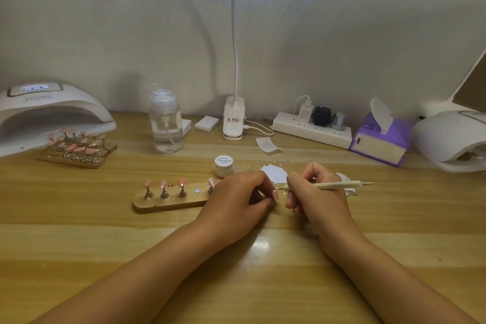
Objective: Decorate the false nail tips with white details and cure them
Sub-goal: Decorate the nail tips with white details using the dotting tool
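Step in hand, as I read it: white detail on 1 loose nail tip [275, 194].

- Left hand [236, 197]: fingers curled in, pinching the tip just off the right end of the wooden holder [171, 202]. Can't tell if its stand is attached.
- Right hand [315, 197]: fingers closed round the pen [328, 185], pencil grip. Working end is just beside the tip; contact unclear.

To do it well:
- Plant both hand heels on the counter [236, 258] and bridge 1 right finger onto the left hand.
- Take a small load of white from the paper palette [273, 172] behind the hands. The gel pot [223, 166] looks lidded.
- Use light strokes and turn the tip with the left fingers, not the pen.
- Keep skin off the wet face.
- Seat the tip on the empty slot [196, 191]. 3 tips stand left of it, and 1 is partly hidden by the left hand.
- Slide the holder flat into the lamp [52, 113], far left.
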{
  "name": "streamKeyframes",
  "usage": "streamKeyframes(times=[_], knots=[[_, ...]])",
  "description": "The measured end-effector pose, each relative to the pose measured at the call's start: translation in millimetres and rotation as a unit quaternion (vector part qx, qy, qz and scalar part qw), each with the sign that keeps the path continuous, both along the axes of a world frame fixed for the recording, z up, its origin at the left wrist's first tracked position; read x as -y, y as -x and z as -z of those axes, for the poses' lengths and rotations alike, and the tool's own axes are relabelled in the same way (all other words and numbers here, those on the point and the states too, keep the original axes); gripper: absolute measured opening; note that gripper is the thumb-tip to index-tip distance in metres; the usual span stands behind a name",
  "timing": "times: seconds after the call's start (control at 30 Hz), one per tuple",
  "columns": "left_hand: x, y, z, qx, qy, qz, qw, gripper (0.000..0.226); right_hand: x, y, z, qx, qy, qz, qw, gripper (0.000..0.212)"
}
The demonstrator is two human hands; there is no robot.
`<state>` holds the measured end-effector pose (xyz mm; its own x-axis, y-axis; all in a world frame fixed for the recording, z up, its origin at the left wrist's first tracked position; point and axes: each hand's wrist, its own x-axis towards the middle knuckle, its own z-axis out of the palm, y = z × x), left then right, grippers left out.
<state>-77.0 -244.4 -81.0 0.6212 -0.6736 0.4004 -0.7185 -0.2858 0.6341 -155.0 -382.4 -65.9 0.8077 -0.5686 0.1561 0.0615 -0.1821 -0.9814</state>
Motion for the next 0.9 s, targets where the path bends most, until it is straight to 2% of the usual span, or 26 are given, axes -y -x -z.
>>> streamKeyframes(times=[0.13,0.27,0.43,0.77,0.9], knots=[[-0.1,-0.5,0.7,0.003,0.002,0.0,1.0,0.017,-0.1,-0.2,0.7,-0.01,0.008,-0.003,1.0,0.032],[0.1,-0.5,1.3,0.001,0.006,0.0,1.0,0.013,-0.8,-0.1,0.7,-0.01,0.018,-0.005,1.0,0.03],[-0.2,-0.4,0.4,0.002,0.006,0.004,1.0,0.02,-0.3,0.5,-0.8,0.012,-0.017,0.003,1.0,0.026],[0.5,0.4,-0.4,0.008,0.0,-0.002,1.0,0.021,-2.3,0.7,-1.1,-0.009,0.012,-0.007,1.0,0.023],[-0.5,0.7,-0.6,0.002,0.003,0.005,1.0,0.022,-1.7,2.2,-3.7,0.019,-0.045,0.007,0.999,0.025]])
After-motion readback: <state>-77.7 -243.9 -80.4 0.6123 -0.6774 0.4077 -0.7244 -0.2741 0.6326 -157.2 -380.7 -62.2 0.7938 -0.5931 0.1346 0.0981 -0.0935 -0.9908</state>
